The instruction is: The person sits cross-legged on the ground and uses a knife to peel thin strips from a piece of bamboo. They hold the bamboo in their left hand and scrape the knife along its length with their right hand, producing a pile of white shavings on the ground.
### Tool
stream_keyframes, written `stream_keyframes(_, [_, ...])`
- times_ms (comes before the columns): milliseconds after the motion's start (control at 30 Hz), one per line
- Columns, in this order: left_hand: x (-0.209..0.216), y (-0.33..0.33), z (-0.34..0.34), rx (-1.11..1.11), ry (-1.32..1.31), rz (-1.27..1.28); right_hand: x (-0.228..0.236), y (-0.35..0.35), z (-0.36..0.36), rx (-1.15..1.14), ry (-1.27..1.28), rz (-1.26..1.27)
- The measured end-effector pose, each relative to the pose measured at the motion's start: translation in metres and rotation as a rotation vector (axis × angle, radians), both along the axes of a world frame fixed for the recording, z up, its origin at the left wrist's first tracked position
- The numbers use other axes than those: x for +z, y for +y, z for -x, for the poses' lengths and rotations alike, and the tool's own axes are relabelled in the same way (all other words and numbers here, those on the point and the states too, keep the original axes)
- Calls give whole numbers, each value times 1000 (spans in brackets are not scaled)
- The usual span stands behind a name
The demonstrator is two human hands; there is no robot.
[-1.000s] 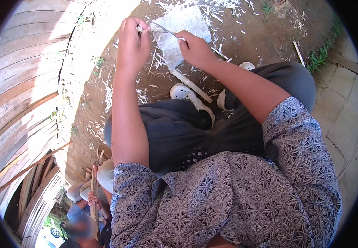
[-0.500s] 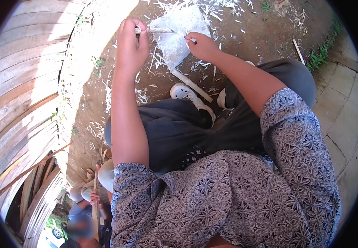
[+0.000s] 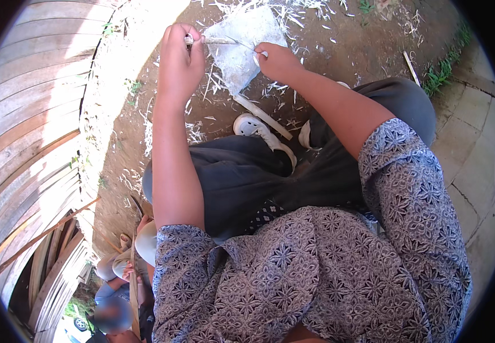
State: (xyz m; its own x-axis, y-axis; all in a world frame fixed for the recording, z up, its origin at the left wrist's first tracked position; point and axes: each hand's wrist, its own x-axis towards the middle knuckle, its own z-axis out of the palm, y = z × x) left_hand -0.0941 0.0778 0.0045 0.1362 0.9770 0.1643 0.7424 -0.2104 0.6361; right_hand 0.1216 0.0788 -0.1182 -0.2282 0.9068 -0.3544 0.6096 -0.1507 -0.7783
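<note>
My left hand (image 3: 183,54) is closed around one end of a pale wooden stick (image 3: 219,40), which points to the right over a light grey slab (image 3: 239,67). My right hand (image 3: 279,62) is closed on a small knife; its thin dark blade (image 3: 243,43) slants up to the left and meets the stick's far end. Most of the knife's handle is hidden in my fingers. Pale wood shavings (image 3: 247,10) lie on and around the slab.
A flat wooden strip (image 3: 263,117) lies on the dirt by my light shoe (image 3: 247,126). Stacked planks (image 3: 30,86) line the left side. At lower left, another person (image 3: 116,294) holds a long wooden strip (image 3: 134,308). Paving (image 3: 470,137) runs along the right.
Both my hands stay almost in place, with the blade still at the stick. At lower left, the other person's hands and long strip have shifted slightly.
</note>
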Motion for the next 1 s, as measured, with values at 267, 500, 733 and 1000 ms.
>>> stream_keyframes(267, [-2, 0, -1, -18, 12, -21, -14, 0, -7, 37, -84, -103])
stream_keyframes(500, [-1, 4, -2, -21, 15, -23, -22, 0, -5, 21, -22, -82])
stream_keyframes(733, [0, 0, -4, 38, -26, -25, -17, -2, -5, 67, -86, -66])
stream_keyframes(1000, [-3, 1, 2, 4, 71, -58, 5, 0, 5, 43, -13, -40])
